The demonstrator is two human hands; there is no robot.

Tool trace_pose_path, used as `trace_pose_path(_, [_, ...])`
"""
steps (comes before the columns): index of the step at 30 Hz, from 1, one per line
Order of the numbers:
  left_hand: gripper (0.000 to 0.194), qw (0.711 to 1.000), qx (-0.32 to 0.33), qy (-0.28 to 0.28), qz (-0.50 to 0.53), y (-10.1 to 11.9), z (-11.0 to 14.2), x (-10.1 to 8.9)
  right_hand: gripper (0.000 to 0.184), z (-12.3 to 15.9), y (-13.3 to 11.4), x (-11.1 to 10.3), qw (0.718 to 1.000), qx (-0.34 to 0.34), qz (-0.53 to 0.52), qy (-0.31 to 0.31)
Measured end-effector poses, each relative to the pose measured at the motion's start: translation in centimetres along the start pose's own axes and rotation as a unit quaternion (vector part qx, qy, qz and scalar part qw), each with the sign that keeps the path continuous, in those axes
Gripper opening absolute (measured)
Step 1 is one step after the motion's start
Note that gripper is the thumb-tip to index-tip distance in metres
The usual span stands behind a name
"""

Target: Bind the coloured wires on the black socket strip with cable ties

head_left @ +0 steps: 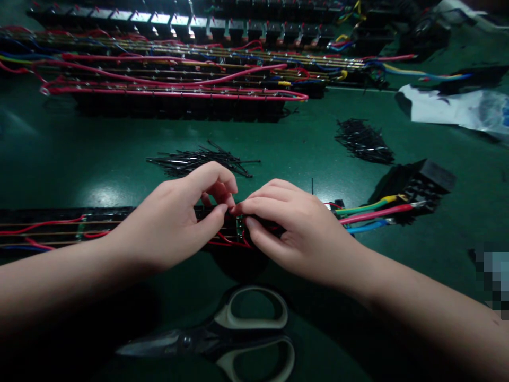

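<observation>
A long black wired strip [35,228] with thin brass-coloured rods, red wires and small green circuit boards lies across the table under my hands. My left hand [175,217] is over its middle, with thumb and curled fingertips brought together. Just beside it, my right hand [294,228] has its fingers closed over the strip, near a small green circuit board [239,228]. Whatever is between the fingertips of either hand is hidden or too small to name. At the strip's right end, green-yellow, red and blue cables [377,215] run to a black block [425,183].
Scissors [191,342] lie in front of me. Beyond my hands are two piles of black cable ties [186,161] [363,140]. More wired strips [178,98] fill the back of the green table [79,154]. A white plastic bag [445,109] lies at right.
</observation>
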State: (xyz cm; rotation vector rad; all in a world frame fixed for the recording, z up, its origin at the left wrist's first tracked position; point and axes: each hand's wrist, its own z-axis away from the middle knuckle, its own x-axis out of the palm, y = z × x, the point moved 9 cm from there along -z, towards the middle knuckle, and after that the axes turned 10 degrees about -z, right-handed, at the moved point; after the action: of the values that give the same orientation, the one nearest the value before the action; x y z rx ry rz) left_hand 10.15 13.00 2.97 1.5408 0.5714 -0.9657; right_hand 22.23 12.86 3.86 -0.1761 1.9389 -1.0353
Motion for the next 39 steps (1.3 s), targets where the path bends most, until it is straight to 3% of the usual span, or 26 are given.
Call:
trace_pose_path(8, [0.014, 0.999, 0.023, 0.025, -0.033, 0.2, -0.2, -0.8, 0.023, 0.0, -0.2, -0.3, 1.0, -0.014, 0.01, 0.006])
trace_pose_path(13, [0.027, 0.977, 0.018, 0.052, -0.207, -1.4, -0.9, -2.8, 0.019, 0.1, -0.2, -0.3, 1.0, -0.008, 0.017, 0.008])
trace_pose_path(16, [0.036, 0.956, 0.026, 0.043, -0.291, -2.5, -1.5, -2.8, 0.02, 0.1, -0.1, -0.2, 1.0, -0.005, 0.015, 0.004])
trace_pose_path(21, [0.031, 0.956, 0.024, 0.002, -0.294, -3.9, -2.1, -1.5, 0.021, -0.1, 0.0, -0.2, 1.0, -0.004, 0.013, 0.003])
trace_pose_path(39, [0.03, 0.958, 0.021, -0.012, -0.287, -4.1, -2.4, -1.0, 0.02, 0.0, -0.1, -0.1, 1.0, -0.013, 0.023, 0.003])
